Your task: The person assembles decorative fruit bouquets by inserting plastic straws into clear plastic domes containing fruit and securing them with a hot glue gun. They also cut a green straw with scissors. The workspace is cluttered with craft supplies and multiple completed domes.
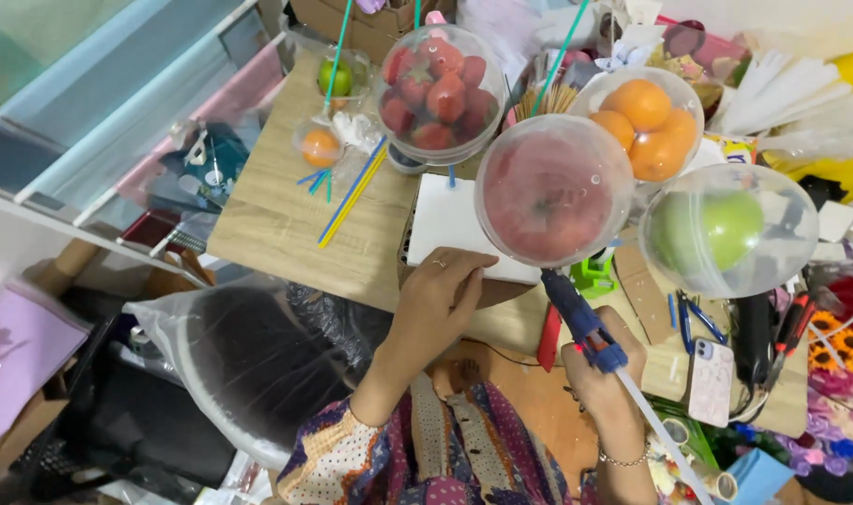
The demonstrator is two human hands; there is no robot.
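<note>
The clear ball of red fruit (553, 201) hangs mid-table, right above the blue glue gun (584, 323), whose nozzle seems to touch it. The right hand (602, 369) is curled tight round the gun. At nine o'clock the left hand (442, 290) rests loosely curled, holding nothing, on a white pad (445, 220). Orange-filled (643, 117) and apple-filled (726, 229) balls sit at one and three o'clock.

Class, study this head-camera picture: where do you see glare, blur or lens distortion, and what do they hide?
Head view: bright, even light; soft glare on the clear sphere of red fruit clouds its contents; the green apple sphere looks hazy; shelf edges at the left bow from wide-angle distortion; the right hand and the glue gun stay fairly sharp.
</note>
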